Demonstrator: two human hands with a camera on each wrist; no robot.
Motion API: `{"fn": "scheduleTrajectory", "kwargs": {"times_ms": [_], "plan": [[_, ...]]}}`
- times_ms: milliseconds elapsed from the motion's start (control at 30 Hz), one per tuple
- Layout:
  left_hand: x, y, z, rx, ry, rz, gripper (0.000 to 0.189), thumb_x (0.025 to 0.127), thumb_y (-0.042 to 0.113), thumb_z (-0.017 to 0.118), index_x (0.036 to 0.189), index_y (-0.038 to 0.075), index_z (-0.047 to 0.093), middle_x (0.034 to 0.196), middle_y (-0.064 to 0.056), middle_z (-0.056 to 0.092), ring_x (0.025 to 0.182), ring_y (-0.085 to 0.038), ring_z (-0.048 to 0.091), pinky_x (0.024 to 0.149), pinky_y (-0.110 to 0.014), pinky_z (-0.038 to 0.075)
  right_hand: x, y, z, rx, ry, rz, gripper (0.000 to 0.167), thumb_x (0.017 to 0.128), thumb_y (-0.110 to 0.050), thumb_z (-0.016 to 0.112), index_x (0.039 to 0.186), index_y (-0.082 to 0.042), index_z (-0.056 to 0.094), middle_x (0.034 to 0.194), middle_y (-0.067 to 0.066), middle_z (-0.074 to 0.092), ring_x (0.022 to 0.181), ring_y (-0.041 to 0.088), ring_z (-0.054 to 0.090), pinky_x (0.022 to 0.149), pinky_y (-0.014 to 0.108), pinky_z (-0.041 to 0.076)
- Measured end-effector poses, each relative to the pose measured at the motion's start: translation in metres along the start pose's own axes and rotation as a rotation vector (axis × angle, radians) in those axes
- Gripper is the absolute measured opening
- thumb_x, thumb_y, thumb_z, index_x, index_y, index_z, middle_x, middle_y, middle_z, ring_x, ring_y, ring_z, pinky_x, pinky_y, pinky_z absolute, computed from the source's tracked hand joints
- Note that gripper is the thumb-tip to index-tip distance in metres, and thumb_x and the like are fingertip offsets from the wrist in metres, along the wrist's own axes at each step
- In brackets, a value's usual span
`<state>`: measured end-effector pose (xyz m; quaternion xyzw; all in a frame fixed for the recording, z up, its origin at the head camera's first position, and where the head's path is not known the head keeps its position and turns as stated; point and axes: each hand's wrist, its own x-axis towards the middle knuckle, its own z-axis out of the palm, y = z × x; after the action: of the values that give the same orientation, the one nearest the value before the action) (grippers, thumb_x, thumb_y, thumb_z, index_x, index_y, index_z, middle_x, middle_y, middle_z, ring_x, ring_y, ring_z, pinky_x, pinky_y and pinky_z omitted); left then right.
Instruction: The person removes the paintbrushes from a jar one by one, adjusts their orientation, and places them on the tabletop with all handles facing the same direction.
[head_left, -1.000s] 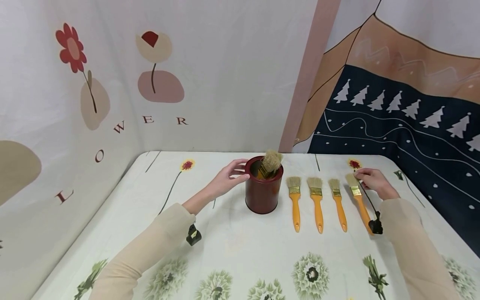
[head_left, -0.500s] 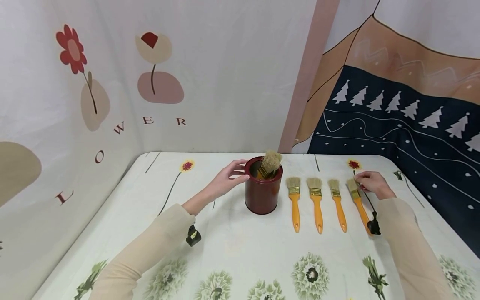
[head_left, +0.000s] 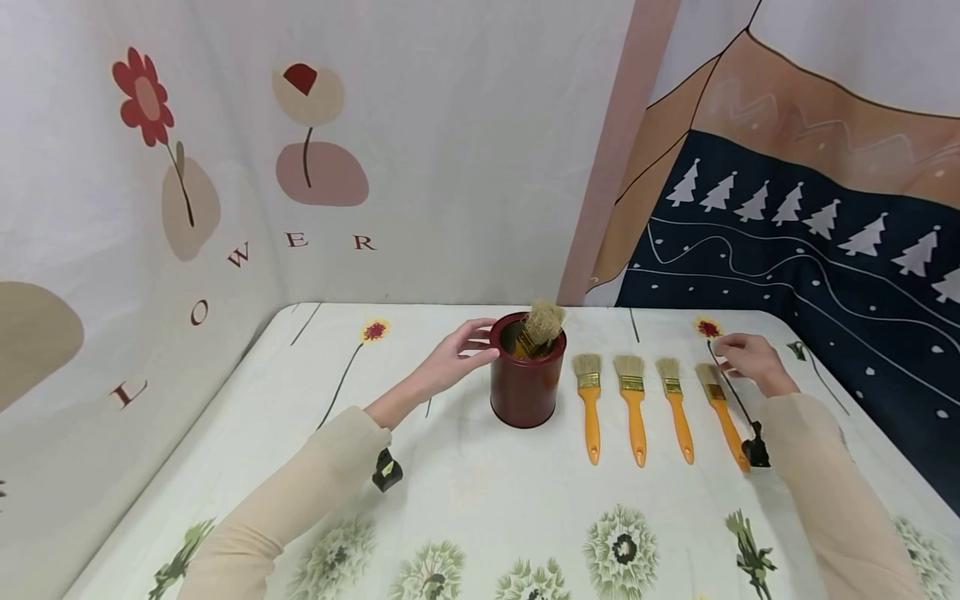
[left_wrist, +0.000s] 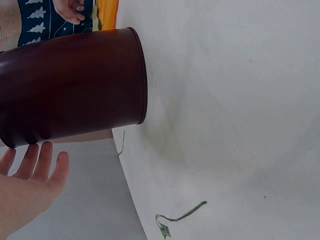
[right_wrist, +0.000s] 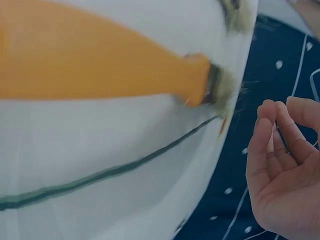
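A dark red can (head_left: 523,396) stands upright on the table, and a paintbrush (head_left: 544,323) leans in it with its pale bristles above the rim. Beside the can, my left hand (head_left: 452,360) has its fingertips at the can's side near the rim, fingers relaxed and thumb apart. Several orange-handled paintbrushes lie in a row to the right, bristles pointing away. Just right of the bristles of the rightmost paintbrush (head_left: 726,423), my right hand (head_left: 752,363) hovers with loosely bent fingers. In the right wrist view nothing sits between its fingertips.
Three more paintbrushes, a first (head_left: 591,417), a second (head_left: 634,417) and a smaller third (head_left: 677,417), lie between the can and the rightmost one. The flower-printed tablecloth (head_left: 465,492) ends against a hanging cloth (head_left: 450,150) behind.
My right hand has let go of the rightmost paintbrush and moved slightly right and up from its bristles. That paintbrush now lies a bit lower at its bristle end. The left hand stays put.
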<state>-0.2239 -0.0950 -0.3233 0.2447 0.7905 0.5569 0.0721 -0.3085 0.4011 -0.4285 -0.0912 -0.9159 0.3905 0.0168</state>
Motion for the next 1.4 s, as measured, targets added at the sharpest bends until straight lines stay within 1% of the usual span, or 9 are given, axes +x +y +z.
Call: {"fn": "scheduleTrajectory", "kwargs": {"times_ms": [133,267,367,467,600,800,900,1033,1400], "plan": [[0.000,0.000,0.000,0.003,0.000,-0.002,0.050,0.088,0.015,0.056,0.132,0.002,0.035,0.122,-0.018,0.045,0.110,-0.030,0.044,0.090,-0.040,0.038,0.018,0.010,0.009,0.003,0.000,-0.067,0.053,0.087,-0.048,0.044,0.114,-0.003,0.050,0.107,0.017,0.051,0.080,0.027,0.055,0.065,0.035,0.048],[0.000,0.000,0.000,0.007,-0.002,-0.003,0.050,0.088,0.015,0.056,0.132,0.003,0.035,0.122,-0.018,0.045,0.110,-0.030,0.044,0.090,-0.040,0.038,0.021,0.002,0.018,0.013,-0.034,-0.133,0.054,0.085,-0.053,0.045,0.112,-0.007,0.052,0.104,0.013,0.053,0.078,0.025,0.055,0.062,0.031,0.048],[0.000,0.001,0.000,0.008,-0.004,-0.005,0.050,0.088,0.015,0.055,0.132,0.003,0.035,0.122,-0.018,0.045,0.110,-0.030,0.044,0.090,-0.041,0.037,0.009,-0.019,0.022,0.049,-0.073,-0.153,0.052,0.083,-0.052,0.049,0.110,-0.009,0.054,0.102,0.010,0.055,0.076,0.021,0.057,0.055,0.024,0.047],[-0.001,0.001,0.000,0.009,-0.005,-0.004,0.050,0.088,0.015,0.055,0.132,0.003,0.035,0.123,-0.018,0.045,0.111,-0.030,0.044,0.090,-0.041,0.037,-0.016,-0.051,0.024,0.106,-0.127,-0.170,0.046,0.085,-0.045,0.052,0.110,-0.007,0.055,0.100,0.009,0.056,0.075,0.020,0.057,0.054,0.022,0.046],[-0.001,0.001,0.000,0.008,-0.004,-0.004,0.050,0.088,0.016,0.055,0.132,0.003,0.035,0.122,-0.018,0.045,0.110,-0.030,0.044,0.090,-0.041,0.037,-0.049,-0.092,0.025,0.151,-0.198,-0.225,0.040,0.088,-0.033,0.054,0.111,0.000,0.053,0.099,0.014,0.055,0.077,0.026,0.054,0.062,0.030,0.048],[-0.001,0.001,0.000,0.004,-0.002,0.002,0.049,0.088,0.014,0.055,0.132,0.002,0.035,0.122,-0.018,0.045,0.110,-0.030,0.044,0.090,-0.040,0.037,-0.077,-0.131,0.030,0.126,-0.217,-0.270,0.048,0.088,-0.037,0.052,0.113,0.005,0.051,0.102,0.020,0.053,0.077,0.028,0.053,0.071,0.041,0.048],[-0.001,0.002,0.000,0.001,-0.001,0.004,0.049,0.088,0.014,0.055,0.132,0.002,0.035,0.122,-0.018,0.045,0.110,-0.030,0.044,0.090,-0.040,0.037,-0.083,-0.141,0.034,0.126,-0.223,-0.276,0.044,0.089,-0.034,0.052,0.112,0.003,0.053,0.102,0.020,0.054,0.076,0.026,0.054,0.069,0.037,0.048],[-0.001,0.001,0.000,0.001,-0.002,0.000,0.049,0.088,0.014,0.055,0.132,0.002,0.035,0.122,-0.018,0.045,0.110,-0.030,0.044,0.090,-0.040,0.037,-0.092,-0.153,0.040,0.158,-0.255,-0.307,0.036,0.091,-0.025,0.049,0.112,0.005,0.052,0.103,0.021,0.054,0.081,0.032,0.053,0.067,0.031,0.048],[-0.001,0.001,0.000,0.015,0.002,0.001,0.050,0.088,0.015,0.055,0.132,0.002,0.035,0.123,-0.018,0.044,0.110,-0.030,0.044,0.090,-0.040,0.038,-0.102,-0.175,0.061,0.232,-0.268,-0.347,0.030,0.092,-0.020,0.047,0.111,0.003,0.053,0.099,0.018,0.056,0.077,0.029,0.054,0.072,0.041,0.048]]}}
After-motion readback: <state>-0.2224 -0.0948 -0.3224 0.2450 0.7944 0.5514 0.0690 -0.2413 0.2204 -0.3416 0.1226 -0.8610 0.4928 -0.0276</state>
